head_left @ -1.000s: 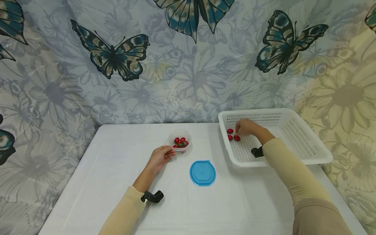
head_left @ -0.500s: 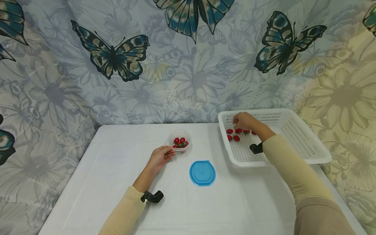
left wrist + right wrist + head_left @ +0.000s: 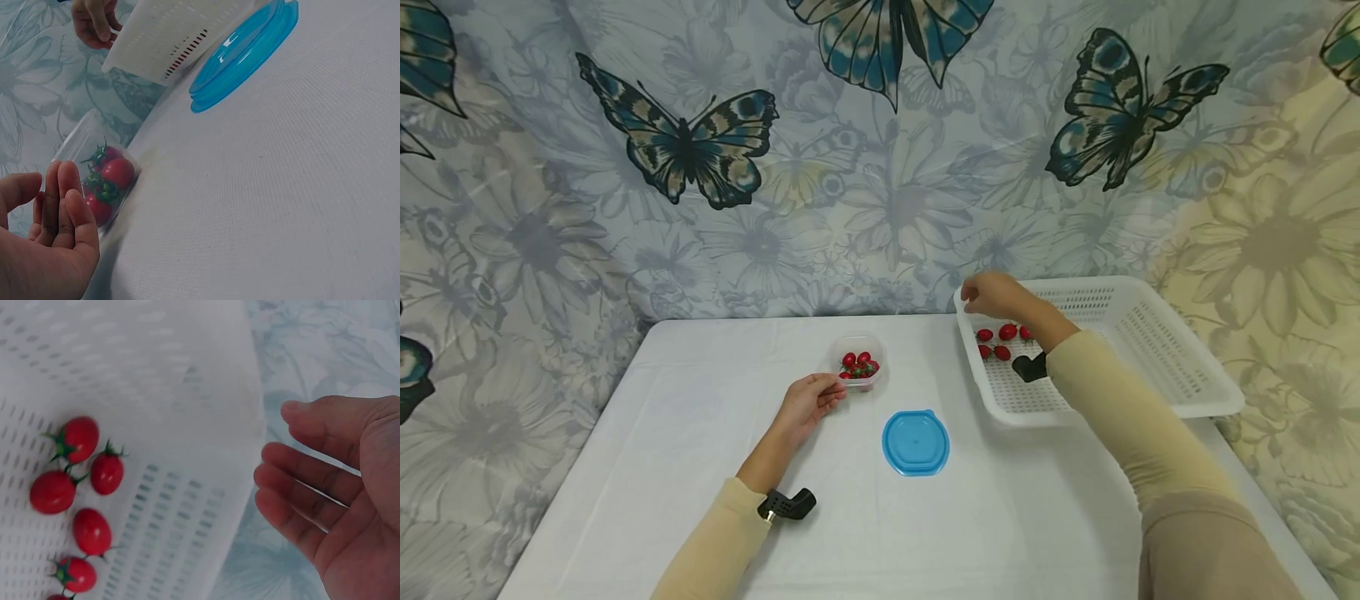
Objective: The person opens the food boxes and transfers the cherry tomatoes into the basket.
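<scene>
We see the left hand (image 3: 808,404) at the near left corner of a small clear tub (image 3: 859,385), its fingers relaxed and gently bent, with the thumb apart from them; we cannot tell how firmly they touch the wall. Inside the tub sit several red cherry tomatoes (image 3: 849,360), their green stems showing through the plastic. The right hand (image 3: 998,297) hangs over the far left corner of a white slotted basket (image 3: 1183,358), its fingers loosely curled, released and holding nothing that we can see. Below it, on the basket floor towards the left end, we find more cherry tomatoes (image 3: 92,531), five in full and part of another at the edge of our right wrist view. A round blue lid (image 3: 915,442) lies flat on the white desk (image 3: 827,542), between the left hand and the basket and nearer to us than the tub. Both arms wear pale sleeves (image 3: 1138,425), and behind the desk we have a flowered backdrop (image 3: 760,250) with large teal and black butterflies (image 3: 685,150)
</scene>
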`<state>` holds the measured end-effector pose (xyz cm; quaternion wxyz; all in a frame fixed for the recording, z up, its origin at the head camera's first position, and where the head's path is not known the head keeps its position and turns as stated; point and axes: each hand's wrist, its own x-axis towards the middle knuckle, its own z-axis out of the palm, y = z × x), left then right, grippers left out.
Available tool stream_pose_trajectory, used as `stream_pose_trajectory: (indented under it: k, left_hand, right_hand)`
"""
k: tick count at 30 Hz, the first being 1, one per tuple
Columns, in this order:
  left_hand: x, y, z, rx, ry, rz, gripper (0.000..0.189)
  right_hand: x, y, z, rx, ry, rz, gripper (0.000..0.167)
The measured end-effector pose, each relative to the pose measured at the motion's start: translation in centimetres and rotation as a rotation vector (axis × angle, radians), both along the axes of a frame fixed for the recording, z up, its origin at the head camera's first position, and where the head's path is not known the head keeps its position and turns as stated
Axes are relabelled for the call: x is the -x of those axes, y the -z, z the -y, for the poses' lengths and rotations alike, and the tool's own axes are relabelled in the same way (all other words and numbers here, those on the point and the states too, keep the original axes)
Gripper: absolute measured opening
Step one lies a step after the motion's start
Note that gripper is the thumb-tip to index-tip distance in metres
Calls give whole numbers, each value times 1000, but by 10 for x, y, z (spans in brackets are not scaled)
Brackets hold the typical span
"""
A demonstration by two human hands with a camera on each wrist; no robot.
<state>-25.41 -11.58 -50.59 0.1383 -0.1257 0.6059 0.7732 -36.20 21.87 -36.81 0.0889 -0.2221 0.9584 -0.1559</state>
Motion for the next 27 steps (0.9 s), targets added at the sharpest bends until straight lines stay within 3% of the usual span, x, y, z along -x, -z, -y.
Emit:
stream_pose_trajectory:
  k: [12, 19, 21, 26, 27]
  left_hand:
    - [1, 0, 2, -20, -1, 4, 21]
    - [2, 0, 1, -28, -7, 9, 23]
    - [2, 1, 1, -29, -5, 11, 23]
    - [1, 1, 1, -31, -7, 8, 21]
    - [0, 2, 1, -31, -9, 7, 20]
  right_hand:
    - [-1, -1, 55, -15, -51, -22, 23]
    - [-4, 3, 83, 8, -126, 7, 21]
    - [1, 12, 87, 21, -164, -7, 19]
    - [-2, 17, 102, -2, -189, 3, 20]
    - [-8, 13, 107, -25, -174, 19, 20]
